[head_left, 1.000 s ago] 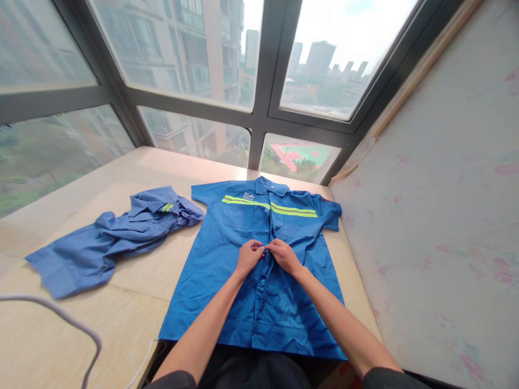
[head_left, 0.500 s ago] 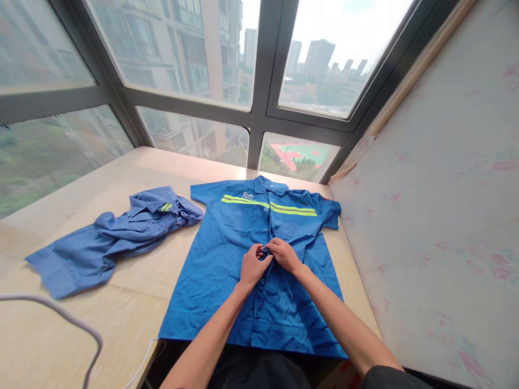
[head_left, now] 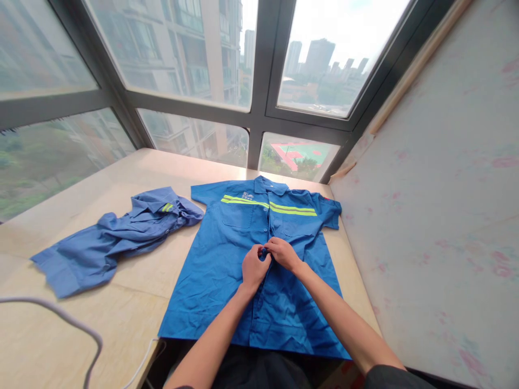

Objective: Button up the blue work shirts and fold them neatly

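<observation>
A blue short-sleeved work shirt with yellow-green reflective stripes lies face up, collar toward the window. At the middle of its front placket, my left hand pinches the cloth around a button. My right hand meets it there, its fingers closed on the placket edge. The button between the fingertips is mostly hidden. Other buttons show on the placket above the hands.
A crumpled blue garment lies to the left on the pale wooden tabletop. A grey cable arcs over the lower left. A patterned wall borders the right side, and framed windows stand behind.
Both hands stay at the same spot on the placket. The fingertips have drawn slightly closer, bunching the cloth at the button.
</observation>
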Available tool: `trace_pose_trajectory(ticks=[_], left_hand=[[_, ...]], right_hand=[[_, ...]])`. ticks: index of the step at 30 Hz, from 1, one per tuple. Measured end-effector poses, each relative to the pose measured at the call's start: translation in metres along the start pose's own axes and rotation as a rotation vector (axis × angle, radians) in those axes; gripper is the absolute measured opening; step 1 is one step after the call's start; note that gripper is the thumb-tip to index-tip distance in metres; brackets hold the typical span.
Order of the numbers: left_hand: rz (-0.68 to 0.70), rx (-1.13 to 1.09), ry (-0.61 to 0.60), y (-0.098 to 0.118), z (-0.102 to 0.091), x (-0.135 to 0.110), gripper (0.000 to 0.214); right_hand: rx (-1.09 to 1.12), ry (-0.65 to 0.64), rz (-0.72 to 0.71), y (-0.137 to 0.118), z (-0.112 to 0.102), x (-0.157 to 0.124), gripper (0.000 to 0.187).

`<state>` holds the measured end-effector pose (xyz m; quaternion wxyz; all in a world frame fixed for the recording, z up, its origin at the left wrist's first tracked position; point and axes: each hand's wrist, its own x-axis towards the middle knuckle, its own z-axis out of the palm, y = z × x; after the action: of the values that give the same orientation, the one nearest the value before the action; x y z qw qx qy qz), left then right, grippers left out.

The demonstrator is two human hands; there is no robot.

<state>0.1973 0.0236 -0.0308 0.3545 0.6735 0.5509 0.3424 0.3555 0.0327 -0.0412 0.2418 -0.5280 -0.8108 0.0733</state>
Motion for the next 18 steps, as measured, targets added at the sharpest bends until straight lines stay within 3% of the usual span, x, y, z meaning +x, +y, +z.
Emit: trace_pose_trajectory(ticks=[9,18], left_hand=[[-0.069,-0.03,0.066,-0.0011,0.0068,-0.0025,0.017],[-0.071,-0.074,0.034,-0.0052,0.0036,0.001,0.018]], right_hand=[[0.006,-0.041,0.004,-0.0011,-0.0059,0.0007,0.025],[0.025,-0.06,-0.04,0.0017,-0.0079,0.0025,0.024]])
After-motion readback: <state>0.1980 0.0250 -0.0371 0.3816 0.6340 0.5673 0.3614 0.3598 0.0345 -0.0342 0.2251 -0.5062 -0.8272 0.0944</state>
